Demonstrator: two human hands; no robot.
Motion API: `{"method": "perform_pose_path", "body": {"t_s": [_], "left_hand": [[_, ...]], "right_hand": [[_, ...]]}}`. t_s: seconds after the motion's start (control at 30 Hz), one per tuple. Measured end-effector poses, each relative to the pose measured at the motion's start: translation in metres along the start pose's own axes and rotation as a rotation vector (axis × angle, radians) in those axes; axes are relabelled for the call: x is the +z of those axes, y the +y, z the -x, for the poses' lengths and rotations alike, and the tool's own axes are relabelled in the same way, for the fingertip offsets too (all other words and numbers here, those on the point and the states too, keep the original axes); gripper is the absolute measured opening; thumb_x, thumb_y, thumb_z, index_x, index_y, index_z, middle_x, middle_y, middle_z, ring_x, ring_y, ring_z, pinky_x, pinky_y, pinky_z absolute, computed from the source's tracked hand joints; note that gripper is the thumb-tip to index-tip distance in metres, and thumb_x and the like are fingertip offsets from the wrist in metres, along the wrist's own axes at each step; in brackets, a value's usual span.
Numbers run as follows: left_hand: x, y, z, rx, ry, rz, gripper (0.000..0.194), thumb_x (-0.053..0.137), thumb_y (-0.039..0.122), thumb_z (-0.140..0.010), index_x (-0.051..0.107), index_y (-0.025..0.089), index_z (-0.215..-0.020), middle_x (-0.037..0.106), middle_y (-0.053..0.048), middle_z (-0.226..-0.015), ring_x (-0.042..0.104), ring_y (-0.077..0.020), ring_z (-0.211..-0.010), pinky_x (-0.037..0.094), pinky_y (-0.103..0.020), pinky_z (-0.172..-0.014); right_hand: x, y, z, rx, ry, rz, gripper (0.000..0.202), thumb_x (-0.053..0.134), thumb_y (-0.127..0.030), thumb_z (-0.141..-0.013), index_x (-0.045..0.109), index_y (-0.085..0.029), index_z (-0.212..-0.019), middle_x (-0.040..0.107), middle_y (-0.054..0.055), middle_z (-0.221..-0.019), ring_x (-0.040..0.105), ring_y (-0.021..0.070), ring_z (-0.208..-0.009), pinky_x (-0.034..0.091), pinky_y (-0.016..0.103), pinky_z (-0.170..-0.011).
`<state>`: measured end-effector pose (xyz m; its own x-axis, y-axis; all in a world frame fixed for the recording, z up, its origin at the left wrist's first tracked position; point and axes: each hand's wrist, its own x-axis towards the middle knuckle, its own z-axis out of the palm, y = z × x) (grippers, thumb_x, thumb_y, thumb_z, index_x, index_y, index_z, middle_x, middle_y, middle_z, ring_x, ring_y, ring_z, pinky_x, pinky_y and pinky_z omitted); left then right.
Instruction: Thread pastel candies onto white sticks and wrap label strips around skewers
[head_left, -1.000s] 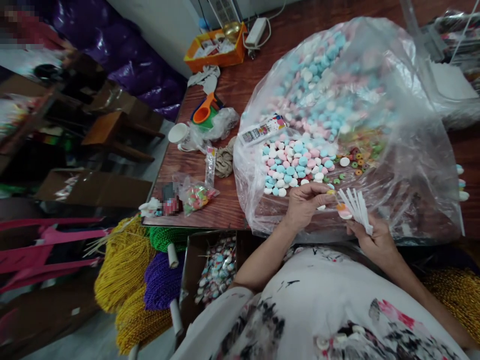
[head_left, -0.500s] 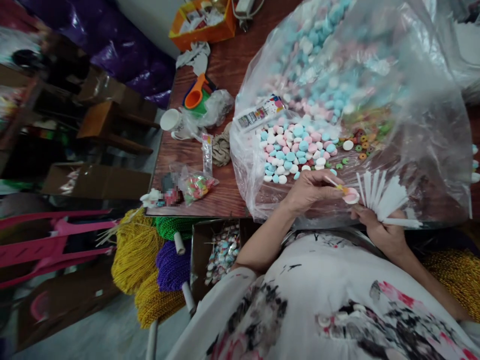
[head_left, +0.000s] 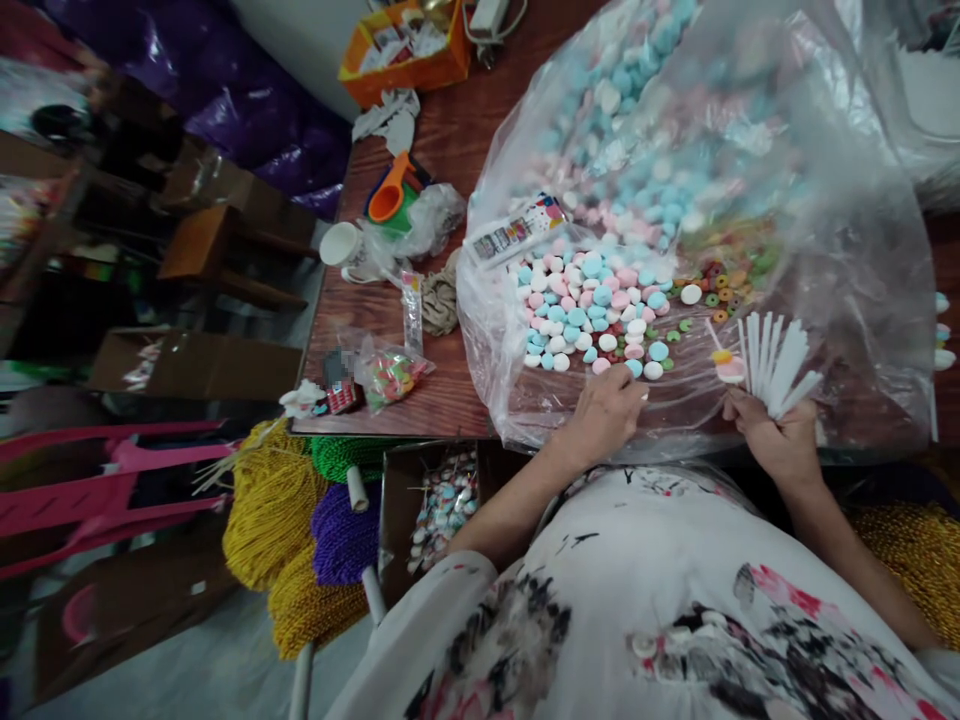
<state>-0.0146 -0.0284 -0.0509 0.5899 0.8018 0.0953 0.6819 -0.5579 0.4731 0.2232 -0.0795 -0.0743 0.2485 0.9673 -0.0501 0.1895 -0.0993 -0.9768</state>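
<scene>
My right hand (head_left: 780, 440) is closed around a fanned bundle of white sticks (head_left: 776, 360). It also keeps upright a thin stick threaded with a yellow piece and a pink-and-white candy (head_left: 727, 366), left of the bundle. My left hand (head_left: 606, 412) rests on the clear plastic at the near edge of a pile of pink, white and blue candies (head_left: 577, 300). Its fingers are curled down, and a blue candy (head_left: 634, 368) touches the fingertips. Whatever is under those fingers is mostly hidden. Small ring-shaped pieces (head_left: 722, 282), orange and green, lie right of the pile.
A big clear bag (head_left: 862, 250) covers much of the wooden table (head_left: 465, 385). Left on it are a candy tube (head_left: 517, 235), an orange scoop (head_left: 386, 203), a white cup (head_left: 341, 243) and a small bag (head_left: 390, 375). Below stands a box of candy sticks (head_left: 446, 505).
My left hand has let go of the threaded stick and moved left to the candy pile. My right hand now holds that stick, with the bundle tipped more upright.
</scene>
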Motion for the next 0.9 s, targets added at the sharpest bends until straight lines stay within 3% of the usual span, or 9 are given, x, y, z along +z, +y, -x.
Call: {"method": "perform_pose_path", "body": {"t_s": [0.07,0.13,0.27,0.37,0.5,0.7,0.9], "left_hand": [[-0.002,-0.001,-0.008,0.04,0.093,0.085,0.018,0.051,0.018,-0.095,0.068,0.015,-0.093,0.059,-0.007,-0.095,0.059,-0.0154,-0.087,0.051,-0.028,-0.079],[-0.008,-0.003,-0.02,0.057,0.096,0.113,0.02,0.048,0.017,-0.096,0.068,0.015,-0.093,0.059,-0.008,-0.096,0.059,-0.0152,-0.089,0.051,-0.028,-0.081],[-0.022,-0.001,-0.033,0.059,-0.154,-0.008,0.02,0.048,0.013,-0.093,0.068,0.015,-0.094,0.06,-0.009,-0.103,0.059,-0.0185,-0.096,0.052,-0.032,-0.086],[-0.024,0.003,-0.025,0.046,-0.236,-0.14,0.018,0.051,0.013,-0.091,0.068,0.014,-0.09,0.057,-0.012,-0.118,0.056,-0.022,-0.107,0.052,-0.035,-0.091],[-0.018,0.005,-0.004,0.051,-0.192,-0.314,0.02,0.047,0.015,-0.094,0.067,0.013,-0.098,0.056,-0.016,-0.121,0.05,-0.027,-0.108,0.051,-0.043,-0.092],[-0.009,-0.006,0.026,0.235,-0.137,-0.34,0.031,0.044,0.01,-0.093,0.06,0.009,-0.12,0.051,-0.019,-0.131,0.048,-0.0262,-0.11,0.048,-0.043,-0.098],[-0.014,-0.01,0.014,0.238,-0.043,-0.156,0.02,0.047,0.012,-0.093,0.066,0.013,-0.101,0.059,-0.013,-0.113,0.051,-0.0219,-0.102,0.049,-0.037,-0.09]], "right_hand": [[0.0,0.002,0.001,0.014,-0.012,-0.028,0.033,0.065,-0.036,-0.09,0.06,-0.019,-0.062,0.054,-0.002,-0.059,0.045,0.0086,-0.05,0.035,0.023,-0.047],[-0.001,0.001,0.001,0.037,-0.018,-0.06,0.033,0.066,-0.037,-0.089,0.06,-0.019,-0.063,0.054,-0.002,-0.059,0.044,0.0084,-0.05,0.034,0.023,-0.046],[-0.001,0.002,0.002,0.044,-0.004,-0.099,0.034,0.067,-0.04,-0.089,0.06,-0.019,-0.064,0.053,-0.002,-0.059,0.043,0.0088,-0.049,0.033,0.024,-0.046],[-0.001,0.005,0.003,0.043,-0.022,-0.116,0.035,0.065,-0.041,-0.09,0.059,-0.019,-0.063,0.053,-0.001,-0.059,0.044,0.0097,-0.051,0.034,0.024,-0.046],[-0.003,0.007,0.003,0.013,-0.034,-0.049,0.032,0.066,-0.037,-0.09,0.06,-0.019,-0.064,0.055,-0.001,-0.061,0.046,0.0099,-0.053,0.036,0.024,-0.049],[-0.002,0.008,0.003,0.016,-0.037,-0.088,0.032,0.065,-0.035,-0.09,0.059,-0.019,-0.064,0.054,-0.002,-0.06,0.044,0.0089,-0.051,0.034,0.023,-0.048],[0.0,0.01,0.004,0.028,-0.021,-0.15,0.031,0.067,-0.038,-0.089,0.06,-0.019,-0.065,0.054,-0.001,-0.061,0.044,0.009,-0.053,0.032,0.023,-0.047]]}}
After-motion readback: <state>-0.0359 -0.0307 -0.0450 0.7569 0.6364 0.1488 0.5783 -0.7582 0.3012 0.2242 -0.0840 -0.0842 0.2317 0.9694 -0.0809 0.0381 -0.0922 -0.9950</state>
